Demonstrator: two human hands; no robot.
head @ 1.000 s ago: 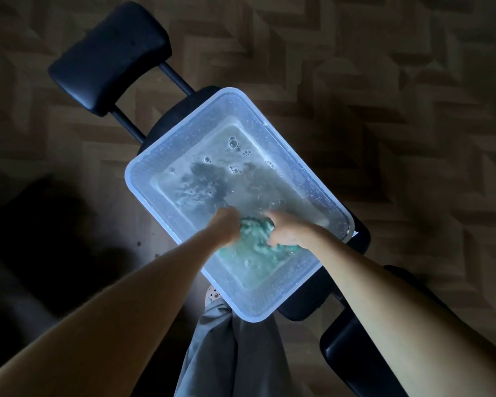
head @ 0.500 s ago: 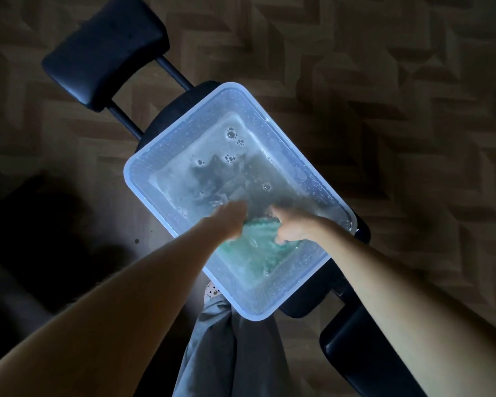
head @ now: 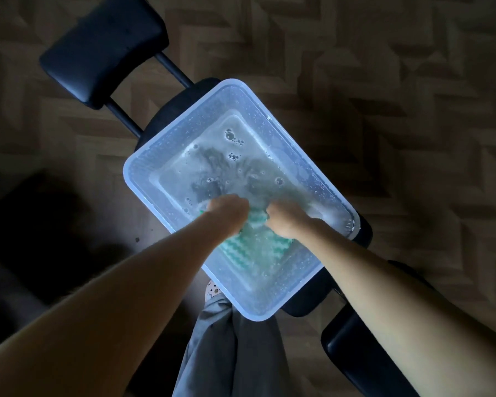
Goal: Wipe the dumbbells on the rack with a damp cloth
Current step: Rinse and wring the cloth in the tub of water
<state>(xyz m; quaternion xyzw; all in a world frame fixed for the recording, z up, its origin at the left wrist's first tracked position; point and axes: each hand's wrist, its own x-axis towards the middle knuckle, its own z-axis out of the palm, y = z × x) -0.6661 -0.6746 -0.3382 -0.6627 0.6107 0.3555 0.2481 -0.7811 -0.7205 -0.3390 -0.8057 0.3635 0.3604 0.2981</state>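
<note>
- We have both hands down in the water (head: pixel 226 167) of the clear plastic tub (head: pixel 143 179). The green-and-white cloth (head: pixel 252 247) lies submerged by the tub's near end.
- The left hand (head: pixel 226 213) and right hand (head: pixel 287 219) each grip a bunch of the cloth's far edge, close together. We see mostly knuckles, but the fingers look clenched on the fabric.
- No dumbbells or rack are in view, so we judge this to be the wetting step, with the wiping not yet begun.
- The tub overhangs the narrow black padded worktop (head: pixel 166 116) beneath it on both long sides. A hard press or tug toward an overhanging side could rock or tip it.
- Brisk scrubbing could slosh soapy water over the tub's rim onto the floor (head: pixel 413 110) around it, leaving a slippery patch.
- If we lift the cloth without wringing it over the tub, it will be sopping rather than damp. It would then drip on the grey trouser leg (head: pixel 235 353) just beside the tub's near corner.
</note>
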